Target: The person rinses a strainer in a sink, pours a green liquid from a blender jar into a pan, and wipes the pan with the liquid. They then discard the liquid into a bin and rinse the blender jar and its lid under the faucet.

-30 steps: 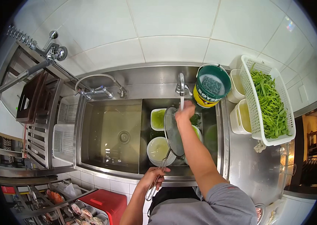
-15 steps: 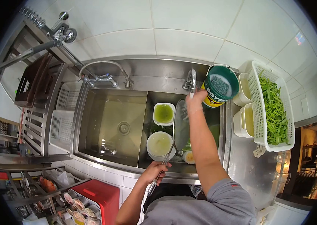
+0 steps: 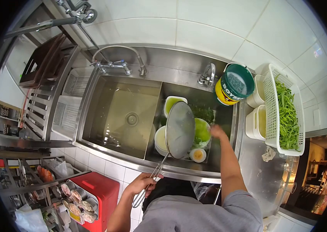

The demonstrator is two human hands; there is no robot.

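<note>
My left hand (image 3: 144, 184) is closed around the wire handle of a large round mesh strainer (image 3: 181, 129), which is tilted over the right sink basin. At the right rim of a container of bright green liquid (image 3: 202, 132) is my right hand (image 3: 218, 132), its fingers blurred. Behind the strainer, partly covered, are a white square tub (image 3: 170, 105) with green liquid and a round white container (image 3: 159, 140) with pale liquid. A small white bowl with a yellowish centre (image 3: 198, 155) sits below the green container. Dark leafy greens (image 3: 203, 113) lie near the back of the basin.
Shallow cloudy water covers the left basin (image 3: 123, 123). Behind the right basin stand a faucet (image 3: 208, 75) and a green pail (image 3: 239, 83) holding soapy water. To the right are white tubs (image 3: 255, 121) and a white basket (image 3: 268, 112) of green stalks.
My right hand has left the faucet and come down to the green container. The strainer has turned, showing more of its round face. My left hand keeps its hold; the view has shifted.
</note>
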